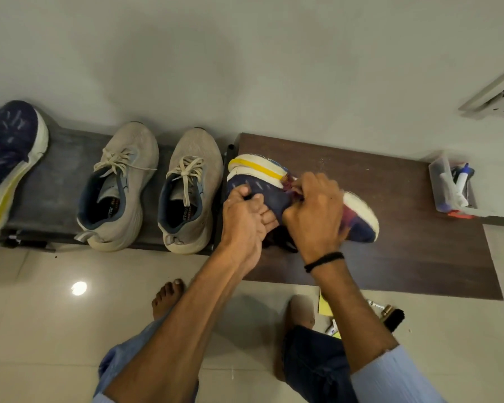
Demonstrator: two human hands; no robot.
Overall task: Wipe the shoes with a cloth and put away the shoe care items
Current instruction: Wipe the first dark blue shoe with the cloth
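A navy shoe (pixel 271 196) with a white and yellow sole lies tilted on its side on a dark brown board (pixel 405 242). My left hand (pixel 242 225) grips its upper near the opening. My right hand (pixel 317 210) presses a dark red cloth (pixel 351 216) against the shoe's side, fingers curled round the cloth. The cloth is blurred and mostly hidden under the hand. A shoe brush (pixel 393 315) lies on the floor by my right leg.
Two grey laced shoes (pixel 122 184) (pixel 189 187) and another navy shoe (pixel 9 158) stand on a low dark rack (pixel 64 158) at left. A clear box (pixel 454 187) of bottles sits at right. Small tubes and a yellow sheet (pixel 325 308) lie near my bare feet.
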